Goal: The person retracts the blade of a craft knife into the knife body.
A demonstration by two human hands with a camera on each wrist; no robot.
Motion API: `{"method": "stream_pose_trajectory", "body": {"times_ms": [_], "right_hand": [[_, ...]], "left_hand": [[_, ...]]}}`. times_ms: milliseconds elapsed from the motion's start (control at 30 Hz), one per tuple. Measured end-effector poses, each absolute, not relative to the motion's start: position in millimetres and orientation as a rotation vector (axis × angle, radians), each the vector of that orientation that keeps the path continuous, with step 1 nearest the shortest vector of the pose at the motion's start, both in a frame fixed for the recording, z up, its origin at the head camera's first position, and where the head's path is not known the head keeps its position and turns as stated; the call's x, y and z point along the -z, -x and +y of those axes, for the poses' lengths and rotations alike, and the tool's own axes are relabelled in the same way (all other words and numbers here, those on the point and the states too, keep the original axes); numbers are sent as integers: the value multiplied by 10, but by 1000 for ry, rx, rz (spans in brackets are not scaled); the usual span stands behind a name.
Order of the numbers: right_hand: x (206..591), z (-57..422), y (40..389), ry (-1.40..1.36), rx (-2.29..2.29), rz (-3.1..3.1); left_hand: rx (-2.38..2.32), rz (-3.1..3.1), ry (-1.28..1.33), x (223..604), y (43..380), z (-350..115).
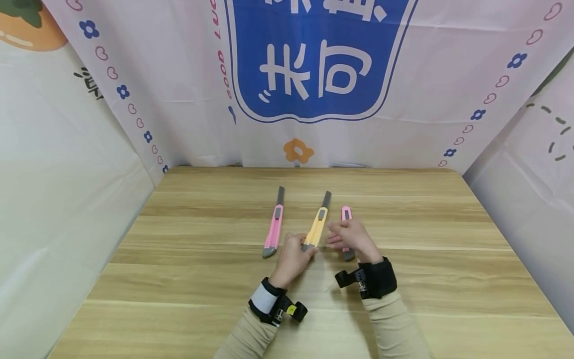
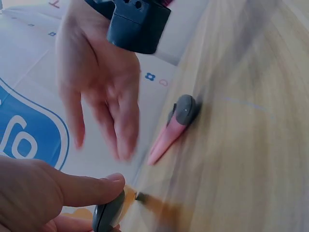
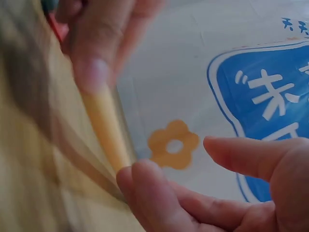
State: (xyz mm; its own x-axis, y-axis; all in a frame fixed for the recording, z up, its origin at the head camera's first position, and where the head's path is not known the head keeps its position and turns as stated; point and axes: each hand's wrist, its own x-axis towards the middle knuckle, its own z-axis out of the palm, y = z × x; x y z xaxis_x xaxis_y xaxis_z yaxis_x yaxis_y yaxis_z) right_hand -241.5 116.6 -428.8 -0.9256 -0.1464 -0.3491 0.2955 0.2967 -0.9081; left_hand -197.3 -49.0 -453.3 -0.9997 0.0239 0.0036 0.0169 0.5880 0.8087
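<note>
A yellow utility knife (image 1: 316,225) with its grey blade part slid out lies at a slant over the table. My left hand (image 1: 292,259) pinches its grey butt end (image 2: 108,212) between thumb and fingers. Just to the right, my right hand (image 1: 354,238) has its thumb and fingers apart, with its fingertips overlapping the knife's yellow body (image 3: 107,126) in the right wrist view. A pink utility knife (image 1: 347,213) is partly hidden beneath the right hand in the head view, its blade not showing. Left of the yellow one, another pink utility knife (image 1: 274,227) lies with its grey blade part out.
All this is on a wood-grain table (image 1: 188,289). Behind its far edge hangs a white printed cloth (image 1: 179,124) with a blue emblem, and pale cloth also hangs on both sides. Each wrist wears a black strap with a small camera.
</note>
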Motion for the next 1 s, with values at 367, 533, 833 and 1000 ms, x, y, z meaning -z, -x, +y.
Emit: {"method": "stream_pose_trajectory", "body": {"times_ms": [367, 533, 833, 1000], "right_hand": [[4499, 968, 2490, -276, 1876, 1933], [4492, 964, 2501, -318, 1907, 1919], [4337, 1007, 2458, -276, 1926, 1983], [4187, 1061, 2386, -192, 1902, 2100]], "left_hand": [[-1374, 2795, -26, 4441, 1961, -495], [-1369, 2805, -31, 4402, 1944, -481], [-1448, 2845, -66, 4332, 1910, -447], [-1536, 2809, -111, 4312, 1908, -426]]}}
